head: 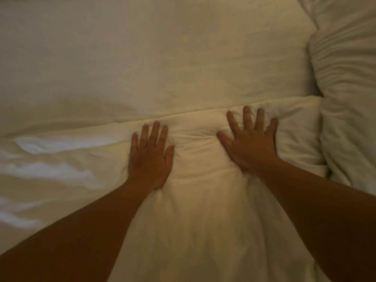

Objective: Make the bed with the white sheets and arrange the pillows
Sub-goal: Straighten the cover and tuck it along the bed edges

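Observation:
A thick white duvet point(199, 200) covers the near half of the bed, its folded top edge running across the middle of the view. My left hand point(149, 157) lies flat on it near that edge, fingers straight and spread. My right hand point(251, 143) presses flat beside it, a little farther right, fingers splayed over the fold. Beyond the fold the smooth white bottom sheet point(142, 58) stretches to the far side. A white pillow point(345, 88) lies along the right side, touching the duvet's corner.
Wrinkles ripple the duvet at the left point(50, 169). A second pillow edge point(335, 9) shows in the top right corner. Both my bare forearms cross the lower part of the view.

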The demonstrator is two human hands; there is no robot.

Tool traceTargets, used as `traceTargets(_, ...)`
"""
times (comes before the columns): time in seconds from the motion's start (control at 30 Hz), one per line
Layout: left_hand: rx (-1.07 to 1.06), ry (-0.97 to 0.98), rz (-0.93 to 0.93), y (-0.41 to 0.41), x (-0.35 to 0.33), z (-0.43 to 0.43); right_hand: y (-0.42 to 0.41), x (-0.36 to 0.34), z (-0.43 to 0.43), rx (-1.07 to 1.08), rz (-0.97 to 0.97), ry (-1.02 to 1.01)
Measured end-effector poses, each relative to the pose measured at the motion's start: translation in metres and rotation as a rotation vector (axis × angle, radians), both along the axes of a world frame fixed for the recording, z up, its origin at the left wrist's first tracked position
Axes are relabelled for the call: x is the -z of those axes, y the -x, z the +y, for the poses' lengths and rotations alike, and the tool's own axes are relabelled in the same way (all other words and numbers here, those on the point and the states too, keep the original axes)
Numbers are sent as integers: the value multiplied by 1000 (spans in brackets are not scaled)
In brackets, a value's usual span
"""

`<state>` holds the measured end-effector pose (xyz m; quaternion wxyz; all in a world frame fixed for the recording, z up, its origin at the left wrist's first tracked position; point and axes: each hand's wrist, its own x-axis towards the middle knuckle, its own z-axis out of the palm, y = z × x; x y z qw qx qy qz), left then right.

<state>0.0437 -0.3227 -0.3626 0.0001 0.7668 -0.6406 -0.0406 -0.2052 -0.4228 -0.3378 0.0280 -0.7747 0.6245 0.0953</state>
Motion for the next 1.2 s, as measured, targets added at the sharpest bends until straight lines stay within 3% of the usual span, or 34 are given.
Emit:
traceTargets(0.17,44,-268,11,4,-69,19,6,-51,46,-34,-68,-107)
traceTargets(0.33,203,-223,14,39,-126,88,41,-101,122,-93,-44,-90)
traceTargets(0.67,404,-144,177,115,-210,163,115,-230,192,-70,-30,-136)
traceTargets(1.03,411,-112,316,263,-185,180,223,-202,172,-183,12,-181)
traceTargets(1.2,168,-193,434,318,-139,166,268,-174,145,-319,38,-193)
